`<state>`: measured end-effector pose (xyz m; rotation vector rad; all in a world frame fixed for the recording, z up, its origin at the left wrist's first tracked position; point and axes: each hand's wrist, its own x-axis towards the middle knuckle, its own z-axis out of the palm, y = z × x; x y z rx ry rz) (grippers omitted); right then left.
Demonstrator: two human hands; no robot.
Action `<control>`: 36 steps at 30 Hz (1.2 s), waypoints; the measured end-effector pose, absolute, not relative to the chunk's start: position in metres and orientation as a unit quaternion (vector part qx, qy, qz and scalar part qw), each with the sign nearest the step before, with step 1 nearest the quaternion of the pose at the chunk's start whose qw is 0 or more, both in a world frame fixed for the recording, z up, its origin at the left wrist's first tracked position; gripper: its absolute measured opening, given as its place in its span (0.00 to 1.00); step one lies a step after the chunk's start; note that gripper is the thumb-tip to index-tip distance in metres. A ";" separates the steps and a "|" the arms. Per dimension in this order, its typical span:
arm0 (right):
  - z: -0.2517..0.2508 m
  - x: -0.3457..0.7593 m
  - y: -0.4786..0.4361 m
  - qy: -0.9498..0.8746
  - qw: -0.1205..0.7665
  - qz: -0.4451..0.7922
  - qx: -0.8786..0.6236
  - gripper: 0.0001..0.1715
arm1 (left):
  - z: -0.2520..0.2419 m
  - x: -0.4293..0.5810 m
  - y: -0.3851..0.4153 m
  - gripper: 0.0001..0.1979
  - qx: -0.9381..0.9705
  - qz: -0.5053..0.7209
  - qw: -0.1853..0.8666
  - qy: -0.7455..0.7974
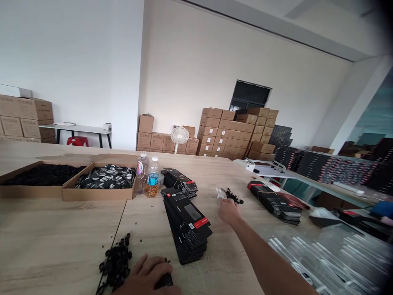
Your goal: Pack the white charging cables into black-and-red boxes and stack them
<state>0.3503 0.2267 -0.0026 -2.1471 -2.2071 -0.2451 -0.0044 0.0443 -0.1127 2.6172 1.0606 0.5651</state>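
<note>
My right hand (pixel 229 211) reaches far forward over the wooden table (pixel 61 229), its fingers closed around a clear plastic piece (pixel 220 194) beside a small heap of black parts (pixel 233 198). My left hand (pixel 147 276) rests at the near edge with fingers curled over a black object (pixel 164 280), next to a pile of black rings (pixel 116 262). Between the hands lies a fanned stack of black packaging cards with red labels (pixel 188 225).
Two cardboard trays of black items (pixel 101 178) sit at left, two bottles (pixel 149 176) beside them. More card stacks (pixel 181 182) (pixel 276 203) lie further out, clear plastic trays (pixel 322 254) at right. Stacked cartons (pixel 236 133) and a fan (pixel 179 136) stand at the back.
</note>
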 end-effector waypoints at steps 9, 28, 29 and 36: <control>0.016 0.338 0.138 -0.761 -0.046 -0.028 -0.646 0.26 | -0.041 -0.002 0.020 0.24 0.903 0.207 0.132 0.352; 0.039 0.334 0.084 -0.867 -0.149 -0.140 -0.454 0.52 | -0.002 -0.049 0.020 0.39 0.722 0.279 -0.074 0.629; 0.038 0.336 0.086 -0.869 -0.148 -0.143 -0.451 0.50 | -0.003 -0.049 0.020 0.38 0.721 0.282 -0.070 0.629; 0.039 0.333 0.087 -0.870 -0.176 -0.146 -0.437 0.43 | -0.007 -0.043 0.021 0.35 0.732 0.304 -0.038 0.609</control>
